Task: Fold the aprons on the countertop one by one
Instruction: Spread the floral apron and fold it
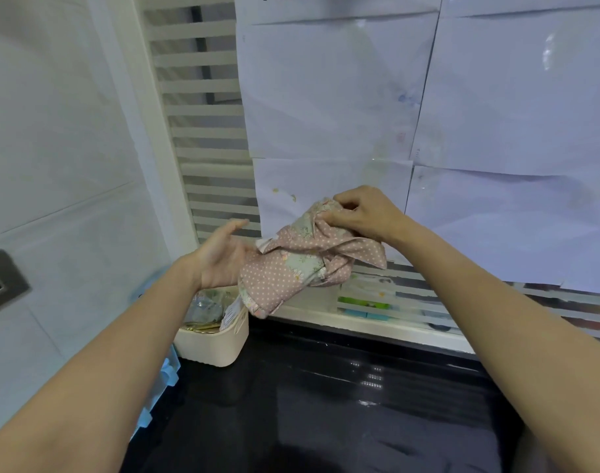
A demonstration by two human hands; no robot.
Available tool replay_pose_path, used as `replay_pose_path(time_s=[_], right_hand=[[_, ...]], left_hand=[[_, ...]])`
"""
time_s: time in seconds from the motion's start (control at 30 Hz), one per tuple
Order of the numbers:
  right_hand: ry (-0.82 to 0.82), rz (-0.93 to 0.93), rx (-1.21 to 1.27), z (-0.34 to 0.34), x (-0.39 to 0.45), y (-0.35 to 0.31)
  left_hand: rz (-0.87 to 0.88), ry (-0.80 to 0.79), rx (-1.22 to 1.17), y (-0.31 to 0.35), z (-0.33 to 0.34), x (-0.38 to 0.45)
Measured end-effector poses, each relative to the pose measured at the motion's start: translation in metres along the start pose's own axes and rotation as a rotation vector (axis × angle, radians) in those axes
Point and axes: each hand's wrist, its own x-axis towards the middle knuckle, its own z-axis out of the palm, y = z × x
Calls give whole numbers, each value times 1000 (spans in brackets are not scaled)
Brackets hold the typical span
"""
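Apron (293,268), pink with white dots and pale green floral patches, bundled into a loose roll and held up in the air above the back edge of the dark glossy tabletop (325,404), clear of its surface. Right hand (363,213) on top of the bundle's upper end, fingers curled and pinching the bunched cloth there. Left hand (223,257) at the bundle's left side, palm turned toward the cloth, fingers straight and relaxed, touching or just beside the fabric; cannot tell which, since the roll hides the fingertips' lower part. Lower end of the roll hanging down and left, in front of a cream plastic basket (216,346) standing on the tabletop against the left wall. Crumpled clear wrappers and a tag inside the basket (209,308). Pale blue item (158,387) wedged between basket and tiled wall, partly hidden by the left forearm. Grey wall socket (1,278) on the white tiles at far left. White slatted shutter (206,131) behind the hands, and large white paper sheets (428,97) covering the window to its right, with part of a black printed word cut off at the top. Green and blue packets (366,307) on the sill behind the slats, below the bundle.
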Motion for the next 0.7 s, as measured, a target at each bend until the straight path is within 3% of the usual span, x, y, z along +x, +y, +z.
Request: replay_pose_path(time_s=[0.2,0.3,0.37,0.43,0.47,0.6,0.7], right_hand=[[-255,23,-205,11,-5,10],[-280,117,-317,9,-9,24],[-233,154,-548,11,-10,32],[-9,260,-638,17,-12,42],[159,351,-546,21,-13,44],[731,648,450,30,-11,47],[945,740,590,25,-11,61]], left_hand=[[-12,3,265,-30,4,16],[-10,74,254,-37,3,24],[17,138,221,-41,1,27],[77,140,174,-42,2,26],[113,137,156,-42,3,27],[244,104,71,-40,10,27],[289,18,15,-41,9,23]])
